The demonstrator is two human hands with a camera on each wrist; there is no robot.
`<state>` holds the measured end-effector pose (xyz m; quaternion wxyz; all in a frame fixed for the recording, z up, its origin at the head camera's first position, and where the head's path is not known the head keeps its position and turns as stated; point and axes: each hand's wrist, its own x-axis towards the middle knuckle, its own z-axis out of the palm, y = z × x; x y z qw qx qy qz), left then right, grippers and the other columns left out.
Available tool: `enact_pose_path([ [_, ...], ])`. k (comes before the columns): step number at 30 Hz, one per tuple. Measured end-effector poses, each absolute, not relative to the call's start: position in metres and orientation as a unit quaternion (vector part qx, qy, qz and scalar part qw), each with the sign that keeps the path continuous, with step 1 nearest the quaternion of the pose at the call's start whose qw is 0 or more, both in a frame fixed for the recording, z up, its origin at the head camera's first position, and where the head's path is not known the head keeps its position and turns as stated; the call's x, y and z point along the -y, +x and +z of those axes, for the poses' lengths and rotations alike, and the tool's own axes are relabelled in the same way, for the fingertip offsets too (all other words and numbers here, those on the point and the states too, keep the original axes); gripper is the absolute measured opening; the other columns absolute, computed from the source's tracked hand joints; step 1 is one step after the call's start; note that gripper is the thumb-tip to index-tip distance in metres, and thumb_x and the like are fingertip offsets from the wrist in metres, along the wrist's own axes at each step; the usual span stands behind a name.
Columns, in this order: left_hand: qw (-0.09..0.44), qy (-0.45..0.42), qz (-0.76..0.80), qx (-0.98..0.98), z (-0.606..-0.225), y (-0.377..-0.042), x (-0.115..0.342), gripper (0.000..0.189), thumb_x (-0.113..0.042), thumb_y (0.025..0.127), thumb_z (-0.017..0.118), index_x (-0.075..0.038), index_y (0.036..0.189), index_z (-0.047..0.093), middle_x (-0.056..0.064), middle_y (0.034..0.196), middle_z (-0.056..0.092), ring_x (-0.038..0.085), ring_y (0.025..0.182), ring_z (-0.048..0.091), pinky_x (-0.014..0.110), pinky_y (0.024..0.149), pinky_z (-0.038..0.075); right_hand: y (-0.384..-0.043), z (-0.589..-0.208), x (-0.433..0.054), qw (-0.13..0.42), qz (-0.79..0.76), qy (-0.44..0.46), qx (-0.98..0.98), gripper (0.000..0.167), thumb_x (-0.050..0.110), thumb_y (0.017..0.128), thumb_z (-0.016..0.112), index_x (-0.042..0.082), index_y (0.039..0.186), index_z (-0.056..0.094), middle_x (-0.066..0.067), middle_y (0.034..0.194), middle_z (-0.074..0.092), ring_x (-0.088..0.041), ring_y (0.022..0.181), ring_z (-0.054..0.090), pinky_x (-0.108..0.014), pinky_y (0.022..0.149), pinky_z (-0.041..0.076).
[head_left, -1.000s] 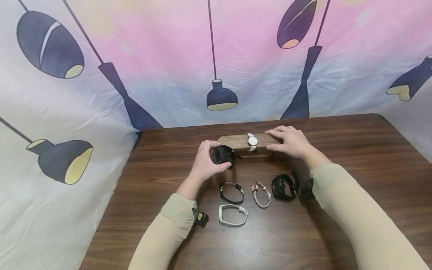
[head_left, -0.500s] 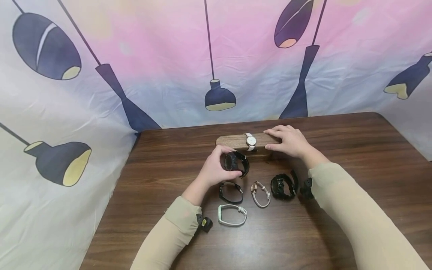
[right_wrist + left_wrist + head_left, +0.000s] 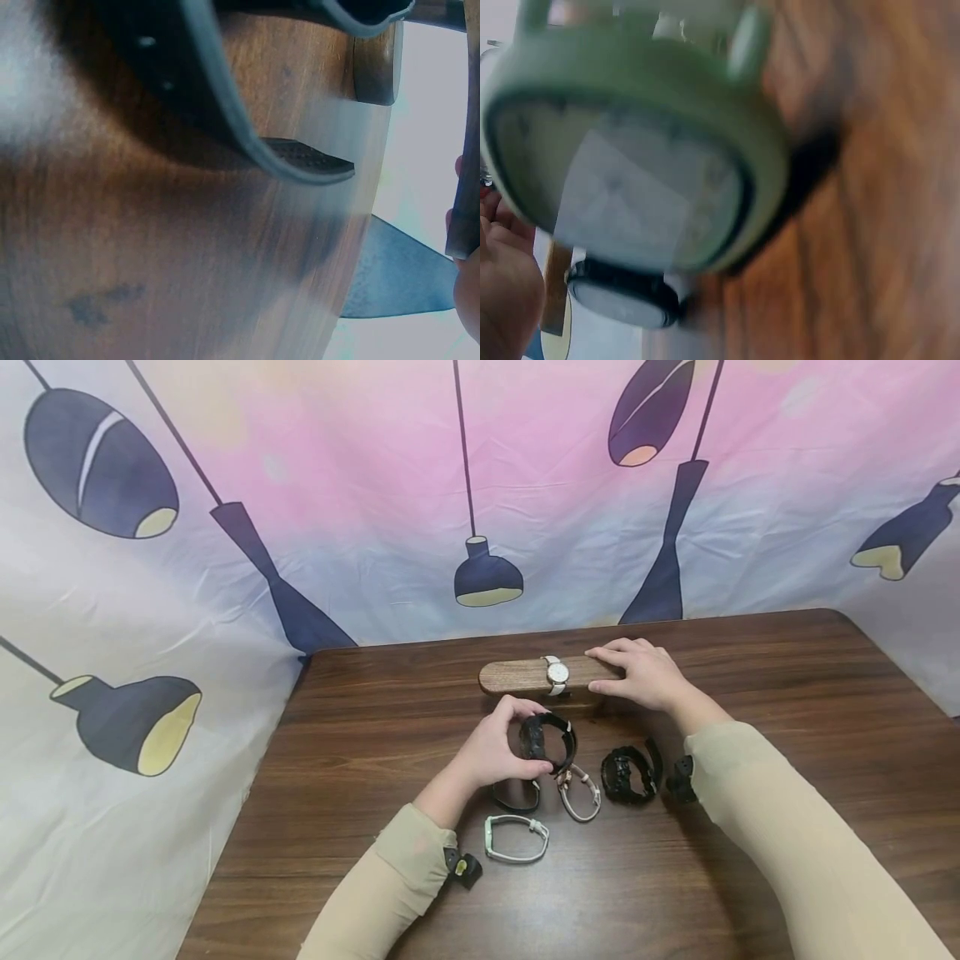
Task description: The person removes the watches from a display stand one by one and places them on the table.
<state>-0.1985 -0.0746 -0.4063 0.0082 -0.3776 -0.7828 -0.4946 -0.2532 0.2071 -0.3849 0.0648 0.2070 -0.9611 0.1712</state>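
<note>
My left hand (image 3: pixel 491 750) pinches a black wristwatch (image 3: pixel 534 739) between thumb and fingers, its strap loop facing right, in front of a wooden watch stand (image 3: pixel 513 677). My right hand (image 3: pixel 643 677) grips the stand's right end, thumb at the front and fingers over the back. A white-strapped watch (image 3: pixel 557 673) is wrapped round the stand's bar. Below the left hand, a thin black watch (image 3: pixel 519 802) and a rose-gold watch (image 3: pixel 581 803) with a pale strap lie partly covered. In the left wrist view, a pale green watch (image 3: pixel 622 180) looms large.
A chunky black watch (image 3: pixel 628 775) stands on its side near the right wrist; its strap (image 3: pixel 225 97) crosses the right wrist view. Nearer the front is the mint-green watch (image 3: pixel 517 839). The brown wooden table (image 3: pixel 645 893) ends at a curtain (image 3: pixel 390 543) printed with lamps.
My left hand has carried the black watch right and toward the front, turning it so the strap loop shows. It now overlaps the watches on the table. The right hand stays on the stand.
</note>
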Motion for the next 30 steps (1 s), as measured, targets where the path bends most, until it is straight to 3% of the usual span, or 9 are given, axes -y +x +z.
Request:
enact_pose_path([
  [5,-0.002,-0.390,-0.486,0.782,-0.407,-0.192,0.071,0.057,-0.012,0.061,0.086,-0.010,0.103,0.047,0.001,0.120,0.058,0.014,0.109,0.054,0.030,0.095,0.040,-0.254,-0.387,-0.207,0.067,0.170,0.205,0.962,0.061,0.052,0.084,0.063,0.020,0.135,0.052,-0.006,0.129,0.051,-0.032,0.118,0.041,-0.056,0.091,0.031],
  [23,-0.077,-0.441,-0.474,0.758,-0.407,-0.175,0.059,0.055,-0.010,0.062,0.086,-0.008,0.100,0.047,0.004,0.120,0.056,0.012,0.109,0.053,0.027,0.097,0.039,-0.254,-0.388,-0.207,0.059,0.173,0.205,0.961,0.064,0.056,0.084,0.060,0.020,0.137,0.050,-0.006,0.132,0.049,-0.032,0.120,0.039,-0.057,0.093,0.029],
  [30,-0.072,-0.468,-0.452,0.756,-0.410,-0.171,0.056,0.056,-0.015,0.059,0.088,-0.008,0.101,0.052,0.001,0.111,0.051,0.010,0.104,0.051,0.025,0.094,0.040,-0.254,-0.387,-0.208,0.063,0.174,0.205,0.961,0.063,0.055,0.084,0.060,0.021,0.136,0.051,-0.006,0.131,0.049,-0.031,0.119,0.040,-0.055,0.093,0.030],
])
